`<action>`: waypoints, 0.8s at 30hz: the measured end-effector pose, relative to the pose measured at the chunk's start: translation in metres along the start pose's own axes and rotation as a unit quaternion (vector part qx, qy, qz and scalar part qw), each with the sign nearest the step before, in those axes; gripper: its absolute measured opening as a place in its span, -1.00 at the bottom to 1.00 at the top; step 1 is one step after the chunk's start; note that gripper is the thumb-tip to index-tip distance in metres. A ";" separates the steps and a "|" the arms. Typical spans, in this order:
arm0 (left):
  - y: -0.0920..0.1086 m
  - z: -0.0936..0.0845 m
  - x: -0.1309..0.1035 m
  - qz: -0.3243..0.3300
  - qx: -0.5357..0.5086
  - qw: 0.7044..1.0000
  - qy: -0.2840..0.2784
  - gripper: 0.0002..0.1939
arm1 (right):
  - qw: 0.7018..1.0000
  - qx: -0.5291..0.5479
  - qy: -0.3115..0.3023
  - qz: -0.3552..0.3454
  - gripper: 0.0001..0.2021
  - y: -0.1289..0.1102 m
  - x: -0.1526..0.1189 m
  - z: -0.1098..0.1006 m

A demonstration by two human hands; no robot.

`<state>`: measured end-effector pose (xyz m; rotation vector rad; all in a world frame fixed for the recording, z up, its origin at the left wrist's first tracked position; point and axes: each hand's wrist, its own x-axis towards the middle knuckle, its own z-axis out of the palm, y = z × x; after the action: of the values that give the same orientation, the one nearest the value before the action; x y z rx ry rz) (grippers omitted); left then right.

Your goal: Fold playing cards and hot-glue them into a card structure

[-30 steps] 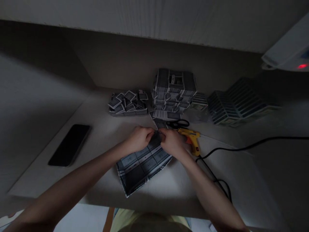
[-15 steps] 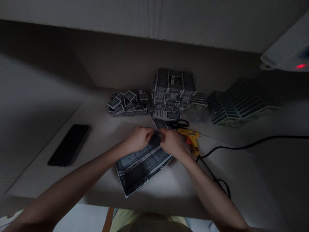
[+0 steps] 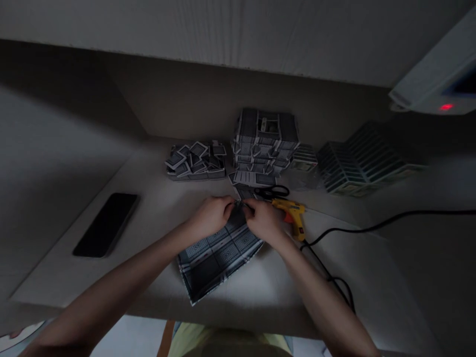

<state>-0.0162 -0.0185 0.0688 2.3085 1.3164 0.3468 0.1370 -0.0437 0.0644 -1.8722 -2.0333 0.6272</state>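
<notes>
A shallow open box made of patterned cards (image 3: 219,258) sits at an angle on the table before me. At its far corner, my left hand (image 3: 215,214) pinches the edge from the left. My right hand (image 3: 263,218) is closed on the same edge from the right, its fingertips almost meeting the left ones. The exact fold between the fingers is hidden. Just right of my right hand lies a yellow glue gun (image 3: 293,214), with black-handled scissors (image 3: 273,192) beyond it. Loose cards (image 3: 251,179) lie behind my fingers.
Further back are a box heaped with folded cards (image 3: 196,161), a tall structure of cards (image 3: 266,144) and rows of stacked cards (image 3: 349,171). A phone (image 3: 106,225) lies left. A black cable (image 3: 357,230) crosses the right side. A shelf (image 3: 208,34) hangs overhead.
The view has shifted slightly. Both hands stay pinched at the far corner of the card box, with only small finger movement.
</notes>
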 end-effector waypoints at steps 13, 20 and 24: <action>-0.002 -0.008 -0.002 0.009 -0.003 1.000 -0.003 -0.69 | 0.996 0.089 0.029 -0.006 -0.74 0.006 -0.002 0.001; 0.004 -0.010 0.006 -0.003 -0.046 0.999 -0.012 -0.68 | 0.995 0.092 0.036 -0.015 -0.73 0.007 -0.006 0.001; 0.005 -0.009 0.008 -0.012 -0.049 0.998 -0.025 -0.67 | 0.999 0.018 0.032 -0.008 -0.71 0.003 -0.009 -0.002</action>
<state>-0.0120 -0.0114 0.0790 2.2044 1.2734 0.3364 0.1415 -0.0520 0.0656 -1.8305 -1.9808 0.5875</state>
